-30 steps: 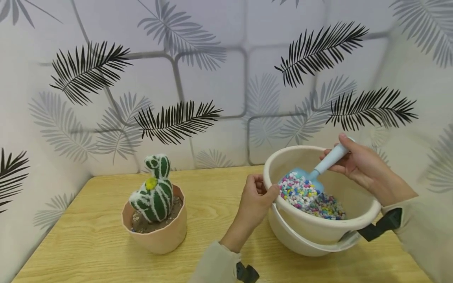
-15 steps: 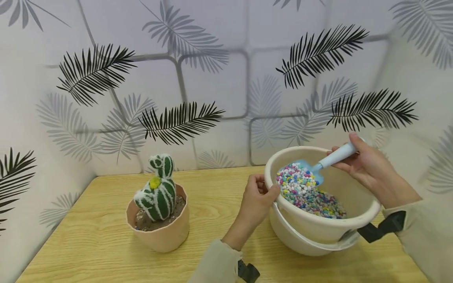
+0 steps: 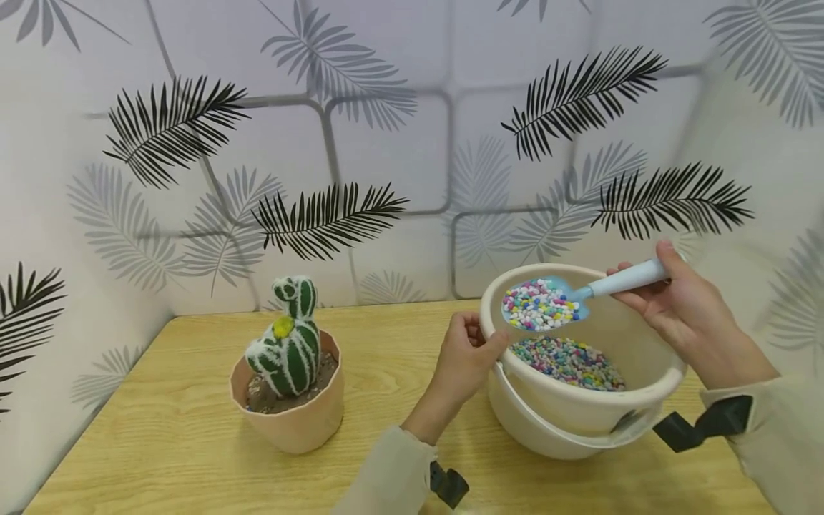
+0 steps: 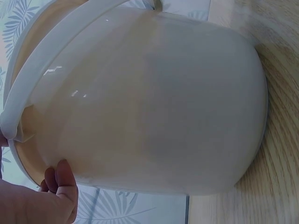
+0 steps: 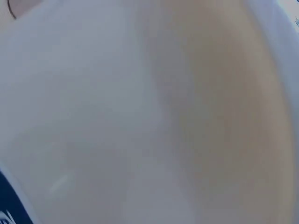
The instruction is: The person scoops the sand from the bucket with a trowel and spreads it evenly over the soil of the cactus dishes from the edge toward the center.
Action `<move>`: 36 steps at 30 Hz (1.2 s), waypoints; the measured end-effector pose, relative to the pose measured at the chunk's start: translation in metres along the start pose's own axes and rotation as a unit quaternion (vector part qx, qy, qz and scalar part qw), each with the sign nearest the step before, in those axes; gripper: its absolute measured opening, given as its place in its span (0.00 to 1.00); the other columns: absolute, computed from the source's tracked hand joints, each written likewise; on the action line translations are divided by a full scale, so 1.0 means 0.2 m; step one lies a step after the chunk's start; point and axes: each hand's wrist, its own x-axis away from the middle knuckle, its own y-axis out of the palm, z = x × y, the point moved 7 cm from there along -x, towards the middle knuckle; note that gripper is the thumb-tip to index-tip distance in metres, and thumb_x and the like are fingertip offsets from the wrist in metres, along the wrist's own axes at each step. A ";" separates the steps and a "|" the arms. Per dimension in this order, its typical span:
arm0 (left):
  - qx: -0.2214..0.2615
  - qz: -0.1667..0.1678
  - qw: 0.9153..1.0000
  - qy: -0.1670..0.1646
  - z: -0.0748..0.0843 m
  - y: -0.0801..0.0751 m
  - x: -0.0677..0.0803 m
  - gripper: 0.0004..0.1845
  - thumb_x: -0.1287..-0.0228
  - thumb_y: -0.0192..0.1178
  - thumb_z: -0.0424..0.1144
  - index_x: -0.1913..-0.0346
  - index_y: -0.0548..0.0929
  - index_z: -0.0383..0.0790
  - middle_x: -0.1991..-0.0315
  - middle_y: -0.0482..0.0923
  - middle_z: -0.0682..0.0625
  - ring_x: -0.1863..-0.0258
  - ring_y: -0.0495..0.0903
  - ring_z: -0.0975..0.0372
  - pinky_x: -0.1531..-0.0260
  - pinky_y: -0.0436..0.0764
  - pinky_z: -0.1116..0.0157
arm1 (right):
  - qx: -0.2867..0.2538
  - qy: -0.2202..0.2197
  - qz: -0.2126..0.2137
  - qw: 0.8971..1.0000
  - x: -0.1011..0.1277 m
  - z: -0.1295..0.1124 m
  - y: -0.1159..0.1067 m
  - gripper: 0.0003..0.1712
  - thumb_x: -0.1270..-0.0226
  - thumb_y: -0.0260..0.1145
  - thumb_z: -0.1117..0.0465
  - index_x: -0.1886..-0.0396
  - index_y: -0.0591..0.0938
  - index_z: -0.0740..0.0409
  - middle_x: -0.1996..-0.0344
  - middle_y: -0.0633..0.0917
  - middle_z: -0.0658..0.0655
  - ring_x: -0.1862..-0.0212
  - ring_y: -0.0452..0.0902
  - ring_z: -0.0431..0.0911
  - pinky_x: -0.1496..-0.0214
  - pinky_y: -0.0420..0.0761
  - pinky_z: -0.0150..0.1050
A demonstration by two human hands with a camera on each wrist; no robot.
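Coloured pebbles [image 3: 539, 305] are heaping the blue scoop [image 3: 547, 304] my right hand [image 3: 669, 297] is gripping above the cream bucket [image 3: 579, 400]; my left hand [image 3: 466, 357] is pinching its rim.

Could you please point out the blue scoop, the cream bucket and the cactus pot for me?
blue scoop [image 3: 543, 306], head view, on its pebble-filled blade.
cream bucket [image 3: 579, 411], head view, on its outer front wall.
cactus pot [image 3: 302, 428], head view, on its peach front wall.

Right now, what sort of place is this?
Probably a small indoor potting corner at home or in a staged booth: a wooden table set against leaf-print wallpaper, a potted cactus, and a bucket of coloured pebbles being scooped out.
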 end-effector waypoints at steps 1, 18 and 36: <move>-0.002 0.000 1.000 -0.001 0.00 0.00 0.00 0.21 0.40 0.60 0.40 0.50 0.69 0.33 0.63 0.69 0.48 0.65 0.69 0.63 0.66 0.74 0.73 | -0.002 0.000 -0.002 1.000 0.01 0.00 0.00 0.09 0.30 0.55 0.55 0.58 0.67 0.53 0.59 0.70 0.68 0.58 0.77 0.61 0.56 0.79 0.62; 0.012 -0.006 1.000 -0.024 0.01 0.00 0.01 0.22 0.39 0.60 0.41 0.47 0.69 0.33 0.62 0.70 0.48 0.64 0.69 0.63 0.66 0.72 0.71 | -0.008 0.001 0.007 1.000 0.04 0.10 0.03 0.12 0.31 0.56 0.53 0.54 0.65 0.49 0.55 0.68 0.67 0.57 0.79 0.62 0.52 0.77 0.62; 0.016 0.012 1.000 -0.018 0.03 -0.11 0.02 0.21 0.36 0.55 0.38 0.44 0.70 0.30 0.67 0.67 0.50 0.67 0.69 0.63 0.59 0.78 0.65 | 0.013 -0.009 0.019 1.000 0.02 0.17 0.08 0.16 0.31 0.55 0.51 0.50 0.60 0.43 0.54 0.67 0.65 0.58 0.79 0.60 0.50 0.75 0.61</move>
